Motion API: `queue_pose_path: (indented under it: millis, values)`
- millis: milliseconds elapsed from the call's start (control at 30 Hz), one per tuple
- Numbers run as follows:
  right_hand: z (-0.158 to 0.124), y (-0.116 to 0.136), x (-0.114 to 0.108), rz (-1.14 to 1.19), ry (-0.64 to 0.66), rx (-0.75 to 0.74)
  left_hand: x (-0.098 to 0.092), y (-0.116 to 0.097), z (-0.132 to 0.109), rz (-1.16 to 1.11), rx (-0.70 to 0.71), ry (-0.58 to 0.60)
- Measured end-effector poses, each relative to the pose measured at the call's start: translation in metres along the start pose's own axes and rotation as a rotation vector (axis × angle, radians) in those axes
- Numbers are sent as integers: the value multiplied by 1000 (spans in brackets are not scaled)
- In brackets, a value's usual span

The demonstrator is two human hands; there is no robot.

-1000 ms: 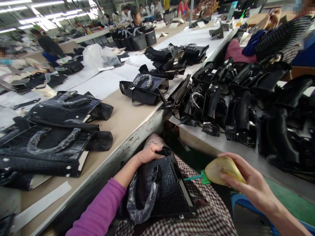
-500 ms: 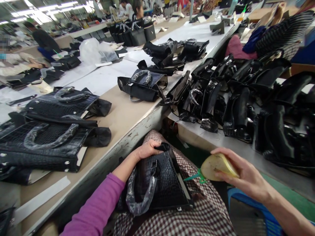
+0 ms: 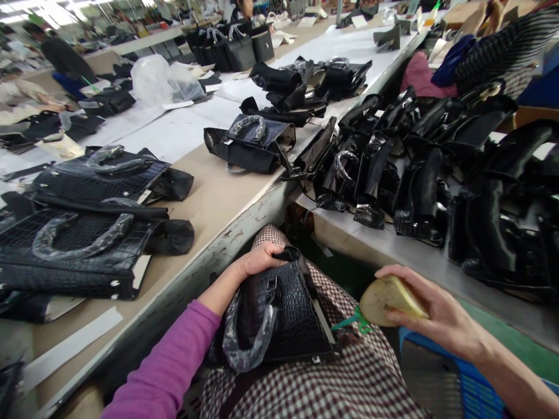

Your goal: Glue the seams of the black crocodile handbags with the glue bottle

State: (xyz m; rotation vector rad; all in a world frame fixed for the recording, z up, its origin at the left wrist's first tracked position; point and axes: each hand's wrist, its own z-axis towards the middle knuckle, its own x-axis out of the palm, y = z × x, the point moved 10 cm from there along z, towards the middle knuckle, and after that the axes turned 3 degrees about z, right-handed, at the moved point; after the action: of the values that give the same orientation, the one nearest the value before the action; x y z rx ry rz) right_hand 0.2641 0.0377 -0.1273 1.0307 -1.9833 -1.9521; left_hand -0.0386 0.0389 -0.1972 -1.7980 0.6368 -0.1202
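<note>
A black crocodile-patterned handbag (image 3: 292,302) lies tilted across my lap, its plastic-wrapped handle (image 3: 251,343) hanging toward me. My left hand (image 3: 262,260) grips the bag's upper edge, the fingers partly hidden inside the opening. In my right hand (image 3: 430,305) is a yellowish squeeze bottle (image 3: 386,301) with a green nozzle (image 3: 347,322). The nozzle points left, its tip close to the pale strip (image 3: 322,320) along the bag's side edge; whether it touches cannot be made out.
More black handbags (image 3: 74,250) lie on the table (image 3: 192,201) at left. Several unfinished bags (image 3: 419,186) crowd the lower bench at right. A blue plastic stool or crate (image 3: 469,378) stands beneath my right arm. A person in a striped sleeve (image 3: 506,52) is at the upper right.
The bottle in my right hand has shifted slightly right and down, and its nozzle tip has moved along the bag's edge. My left hand keeps its grip. The view has tilted slightly.
</note>
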Motion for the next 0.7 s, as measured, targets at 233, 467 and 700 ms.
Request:
queue_pose_path:
  millis: [233,467,700]
  values:
    - [6,2,-2,70,-100,-106,-1,-3,-1,-3,1,-2]
    - [-4,0,6,5,111,-41,0,-2,-1,-8,-8,0]
    - [-2,-10,4,71,20,-5,1,0,-1,-13,-22,3]
